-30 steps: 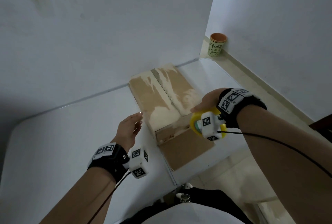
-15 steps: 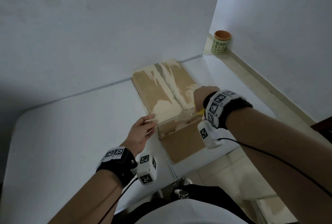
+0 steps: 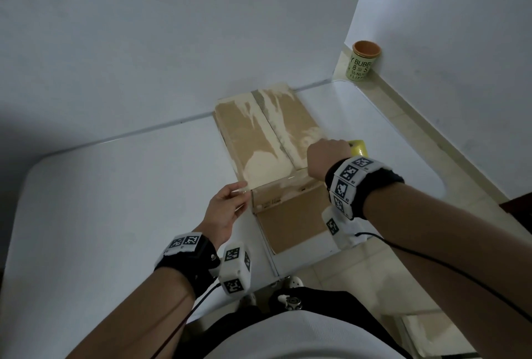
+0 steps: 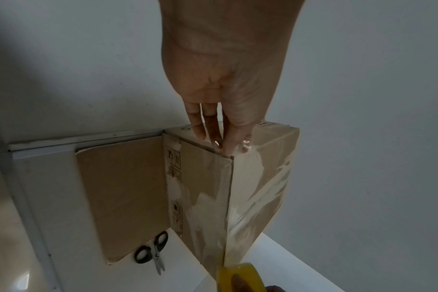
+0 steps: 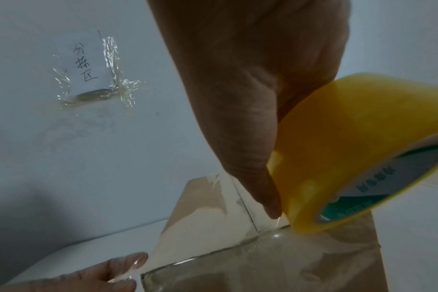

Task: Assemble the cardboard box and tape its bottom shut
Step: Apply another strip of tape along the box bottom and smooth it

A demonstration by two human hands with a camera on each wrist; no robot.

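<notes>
While the left hand pinches the tape end at the box's near-left corner, the right hand grips the roll. The seam runs straight away toward the wall, nearer the right hand.

Bare arms wear black wrist bands with white checkered-marker blocks, thin black cables, and a white shirt.

The cardboard box at the frame's centre is brown, streaked with pale torn patches. The tape roll at my right hand is yellow. My wristbands are black with black-and-white square markers. The cup, upper right, is pale green with an orange inside.
</notes>
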